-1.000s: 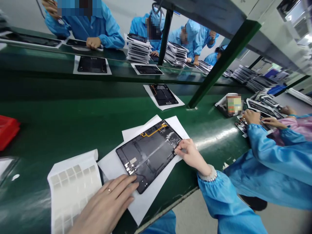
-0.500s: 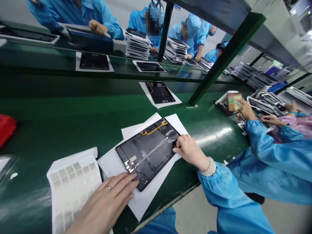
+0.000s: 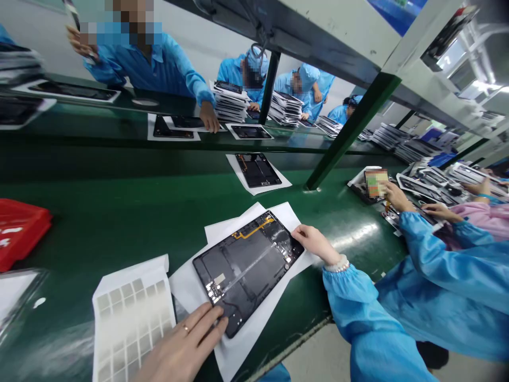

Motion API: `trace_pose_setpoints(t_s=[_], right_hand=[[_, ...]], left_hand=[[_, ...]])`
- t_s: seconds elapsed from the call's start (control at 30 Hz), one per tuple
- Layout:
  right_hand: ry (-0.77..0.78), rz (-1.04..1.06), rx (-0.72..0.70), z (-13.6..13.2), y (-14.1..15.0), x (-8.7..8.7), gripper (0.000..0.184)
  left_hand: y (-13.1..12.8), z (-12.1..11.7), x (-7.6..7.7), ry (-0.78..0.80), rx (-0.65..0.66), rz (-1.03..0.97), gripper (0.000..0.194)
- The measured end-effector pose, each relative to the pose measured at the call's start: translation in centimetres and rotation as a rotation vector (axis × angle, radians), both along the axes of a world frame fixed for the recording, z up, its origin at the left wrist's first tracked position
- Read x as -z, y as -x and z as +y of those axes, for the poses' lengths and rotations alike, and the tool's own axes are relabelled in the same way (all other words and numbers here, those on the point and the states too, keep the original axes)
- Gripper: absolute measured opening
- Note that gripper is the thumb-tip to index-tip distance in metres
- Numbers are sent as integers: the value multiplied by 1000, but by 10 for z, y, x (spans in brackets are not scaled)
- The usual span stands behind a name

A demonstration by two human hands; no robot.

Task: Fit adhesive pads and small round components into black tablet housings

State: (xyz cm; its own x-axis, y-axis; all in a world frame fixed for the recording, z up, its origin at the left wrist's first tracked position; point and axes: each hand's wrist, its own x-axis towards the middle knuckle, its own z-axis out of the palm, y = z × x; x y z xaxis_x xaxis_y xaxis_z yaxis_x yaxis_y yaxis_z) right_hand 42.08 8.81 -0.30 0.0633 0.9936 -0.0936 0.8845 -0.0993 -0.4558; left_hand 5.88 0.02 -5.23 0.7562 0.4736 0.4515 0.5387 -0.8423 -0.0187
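A black tablet back cover (image 3: pixel 246 270), its inner side up, lies at a slant on white paper sheets (image 3: pixel 242 350). An orange flex cable (image 3: pixel 254 228) runs along its far end. My left hand (image 3: pixel 186 339) is open, fingers stretched out and their tips resting on the cover's near left corner. With fingers pinched, my right hand (image 3: pixel 316 243) grips the cover's right edge; its fingertips are partly hidden. Left of the cover, close to my left hand, lies a sheet of pale square stickers (image 3: pixel 133 313) with a curled top edge.
Another tablet cover (image 3: pixel 258 171) lies on paper farther back. A red tray (image 3: pixel 19 228) stands at left. A slanted green post (image 3: pixel 353 127) rises at right, near a co-worker's hand (image 3: pixel 397 199). Across the bench, a person's hand (image 3: pixel 209 116) touches a cover on the ledge.
My right hand has moved from the parts inside the cover to its edge. My left hand stays at the corner. The person across has reached forward and set down a cover. The view has shifted.
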Motion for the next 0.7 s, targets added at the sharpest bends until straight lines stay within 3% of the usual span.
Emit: trace_pose_setpoints(t_s=[0.2, 0.37, 0.47, 0.53, 0.6, 0.7], right_hand=[[-98, 54, -29, -6, 12, -18, 21], [-292, 232, -241, 17, 30, -69, 24], [-523, 309, -296, 61, 47, -105, 22], [-639, 448, -298, 102, 64, -120, 23], [-658, 601, -205, 146, 88, -125, 25], [-513, 704, -5, 203, 137, -113, 27]], left_hand=[[-5, 2, -12, -17, 16, -67, 48], [-8, -4, -12, -42, -35, -35, 48], [-12, -9, -12, -81, -48, -26, 36], [-14, -10, -12, -82, -62, -47, 31], [-16, -9, -11, -90, -84, -109, 29], [-20, -2, -7, -138, -79, -220, 28]])
